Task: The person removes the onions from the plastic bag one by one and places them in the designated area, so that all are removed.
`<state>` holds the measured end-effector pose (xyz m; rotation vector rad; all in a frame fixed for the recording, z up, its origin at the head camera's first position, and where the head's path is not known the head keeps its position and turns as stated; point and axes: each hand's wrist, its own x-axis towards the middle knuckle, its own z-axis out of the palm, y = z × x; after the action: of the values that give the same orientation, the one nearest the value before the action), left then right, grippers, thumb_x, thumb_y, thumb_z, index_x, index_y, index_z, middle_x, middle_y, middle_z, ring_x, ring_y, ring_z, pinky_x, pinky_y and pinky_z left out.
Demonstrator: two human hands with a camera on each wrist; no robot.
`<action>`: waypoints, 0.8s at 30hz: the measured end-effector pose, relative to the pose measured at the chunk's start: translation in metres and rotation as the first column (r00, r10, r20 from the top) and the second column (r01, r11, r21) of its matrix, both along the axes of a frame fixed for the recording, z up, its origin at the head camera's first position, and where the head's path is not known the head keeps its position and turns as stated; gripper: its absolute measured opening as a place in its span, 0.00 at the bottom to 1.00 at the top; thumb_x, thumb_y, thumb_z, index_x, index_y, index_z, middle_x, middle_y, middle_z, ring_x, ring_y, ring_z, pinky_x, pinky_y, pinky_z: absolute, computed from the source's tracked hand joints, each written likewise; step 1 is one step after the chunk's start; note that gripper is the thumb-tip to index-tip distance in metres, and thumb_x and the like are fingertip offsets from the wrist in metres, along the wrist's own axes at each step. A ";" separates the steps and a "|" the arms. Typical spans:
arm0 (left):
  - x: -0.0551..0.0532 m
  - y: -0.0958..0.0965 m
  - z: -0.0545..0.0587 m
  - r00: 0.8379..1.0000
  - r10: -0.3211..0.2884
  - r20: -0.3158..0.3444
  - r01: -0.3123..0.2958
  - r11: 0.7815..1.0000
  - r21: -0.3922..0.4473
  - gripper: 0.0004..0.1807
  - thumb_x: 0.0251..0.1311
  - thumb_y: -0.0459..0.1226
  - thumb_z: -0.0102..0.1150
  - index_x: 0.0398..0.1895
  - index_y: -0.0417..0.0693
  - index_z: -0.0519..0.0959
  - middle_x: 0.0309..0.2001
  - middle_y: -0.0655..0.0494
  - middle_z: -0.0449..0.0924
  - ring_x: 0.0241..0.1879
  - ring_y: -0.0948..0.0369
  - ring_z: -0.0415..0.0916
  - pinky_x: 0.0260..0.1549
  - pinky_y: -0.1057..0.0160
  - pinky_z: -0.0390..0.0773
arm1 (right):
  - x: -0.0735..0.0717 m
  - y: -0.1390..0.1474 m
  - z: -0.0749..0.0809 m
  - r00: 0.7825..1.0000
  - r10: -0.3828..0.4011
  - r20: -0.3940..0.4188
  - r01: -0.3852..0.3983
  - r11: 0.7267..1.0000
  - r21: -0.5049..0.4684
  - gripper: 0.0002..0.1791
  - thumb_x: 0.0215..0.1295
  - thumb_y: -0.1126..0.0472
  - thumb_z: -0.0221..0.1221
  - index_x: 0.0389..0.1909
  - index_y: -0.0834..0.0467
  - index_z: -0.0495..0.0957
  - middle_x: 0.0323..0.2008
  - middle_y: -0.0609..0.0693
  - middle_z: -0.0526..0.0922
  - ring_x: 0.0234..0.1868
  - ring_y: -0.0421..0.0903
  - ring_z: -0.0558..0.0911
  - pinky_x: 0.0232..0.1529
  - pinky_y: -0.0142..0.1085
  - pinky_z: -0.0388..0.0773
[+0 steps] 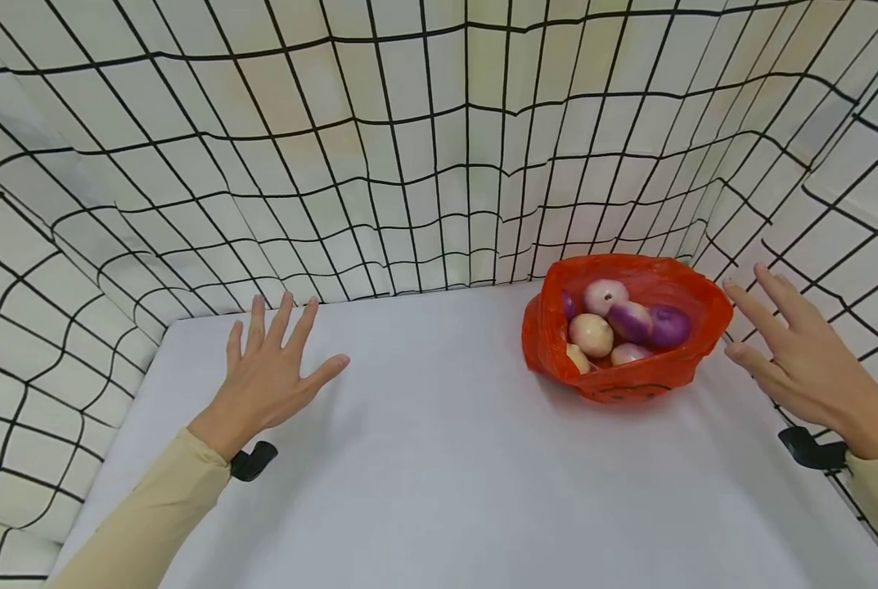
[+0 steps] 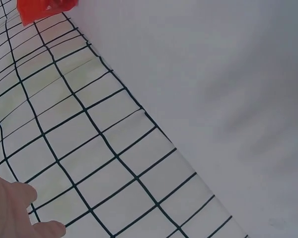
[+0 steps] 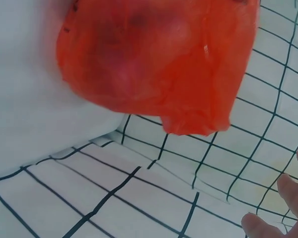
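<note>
A red plastic bag (image 1: 630,384) stands with its mouth wide at the right back of the white table. Inside it lie several onions, some pale like this onion (image 1: 592,335), others purple like this onion (image 1: 669,325). My right hand (image 1: 814,360) hovers just right of the bag, fingers spread and holding nothing. In the right wrist view the bag (image 3: 159,59) fills the upper part, with my fingertips (image 3: 290,191) low at the right. Over the table's left side my left hand (image 1: 265,372) is held with fingers splayed, nothing in it.
The white table (image 1: 424,458) is bordered at the back and sides by white walls with a black grid net (image 1: 409,164). Dark straps with a small device (image 1: 254,460) sit on both wrists, below the beige sleeves.
</note>
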<state>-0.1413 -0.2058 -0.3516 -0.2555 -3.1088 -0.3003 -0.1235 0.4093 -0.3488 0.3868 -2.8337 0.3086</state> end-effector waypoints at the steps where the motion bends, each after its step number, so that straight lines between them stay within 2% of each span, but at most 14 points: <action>1: -0.002 0.003 0.000 1.000 -0.005 0.004 0.005 1.000 -0.004 0.53 0.68 0.73 0.39 0.86 0.56 0.38 0.85 0.39 0.31 0.82 0.33 0.19 0.75 0.25 0.30 | -0.001 0.002 0.000 1.000 -0.003 0.001 0.003 1.000 0.012 0.42 0.77 0.40 0.51 0.84 0.48 0.47 0.85 0.61 0.37 0.83 0.72 0.42 0.73 0.78 0.44; 6: -0.011 0.024 -0.003 0.999 -0.033 0.014 0.033 0.999 -0.014 0.53 0.68 0.73 0.38 0.86 0.57 0.38 0.85 0.39 0.31 0.83 0.34 0.19 0.75 0.25 0.30 | -0.004 0.013 -0.005 1.000 -0.022 0.017 0.021 0.998 0.061 0.43 0.74 0.41 0.55 0.84 0.45 0.48 0.85 0.60 0.39 0.83 0.71 0.43 0.76 0.75 0.44; 12: -0.022 0.051 -0.014 0.998 -0.066 0.015 0.066 0.998 -0.004 0.52 0.69 0.73 0.38 0.86 0.58 0.39 0.85 0.41 0.32 0.83 0.34 0.21 0.76 0.25 0.30 | -0.009 0.022 -0.011 0.998 -0.025 0.059 0.019 0.995 0.099 0.45 0.72 0.37 0.55 0.84 0.45 0.49 0.86 0.56 0.36 0.84 0.68 0.40 0.79 0.71 0.39; 20: -0.045 0.095 -0.035 0.992 -0.117 0.043 0.115 0.993 0.037 0.52 0.69 0.72 0.40 0.86 0.59 0.38 0.86 0.44 0.31 0.84 0.38 0.20 0.77 0.28 0.29 | -0.016 0.032 -0.027 0.995 -0.063 0.084 0.058 0.997 0.054 0.46 0.72 0.37 0.56 0.84 0.43 0.47 0.85 0.60 0.40 0.84 0.69 0.42 0.78 0.73 0.43; 24: -0.058 0.123 -0.048 0.987 -0.151 0.059 0.145 0.985 0.093 0.52 0.69 0.73 0.39 0.86 0.60 0.37 0.86 0.46 0.31 0.84 0.40 0.19 0.79 0.30 0.30 | -0.014 0.043 -0.042 0.993 -0.072 0.092 0.074 0.997 -0.017 0.46 0.73 0.39 0.57 0.84 0.44 0.48 0.85 0.59 0.41 0.83 0.70 0.46 0.75 0.75 0.49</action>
<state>-0.1997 -0.0823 -0.3992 -0.4861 -3.1361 -0.4562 -0.1372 0.4519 -0.3904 0.2700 -2.9227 0.3488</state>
